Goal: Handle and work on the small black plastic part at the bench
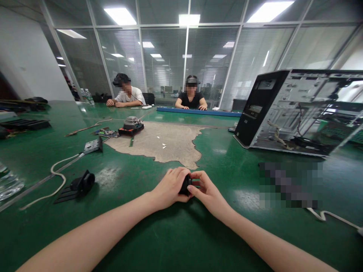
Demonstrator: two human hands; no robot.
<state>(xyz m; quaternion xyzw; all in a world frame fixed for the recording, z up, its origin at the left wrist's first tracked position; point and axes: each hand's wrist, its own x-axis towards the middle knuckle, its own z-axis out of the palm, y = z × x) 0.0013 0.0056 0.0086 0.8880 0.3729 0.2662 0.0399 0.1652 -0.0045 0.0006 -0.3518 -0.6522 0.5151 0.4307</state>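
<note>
Just in front of me, a small black part [185,185] is held between both hands, slightly above or on the green table [159,241]; I cannot tell which. My left hand [171,187] wraps around its left side with the fingers over the top. Thumb and fingers of my right hand [207,190] pinch it from the right. Much of the part is covered by the fingers, so its exact kind does not show. Beyond the hands lies a ragged brown sheet [170,136] with small white scraps on it.
To the right stands an open computer case [261,113]; a blurred-out strip [292,185] lies before it. At left are a black plastic bracket [82,185], a metal piece [93,145], a white cable [56,173] and a bottle [10,183]. A CPU cooler [132,124] rests farther back. Two people sit opposite.
</note>
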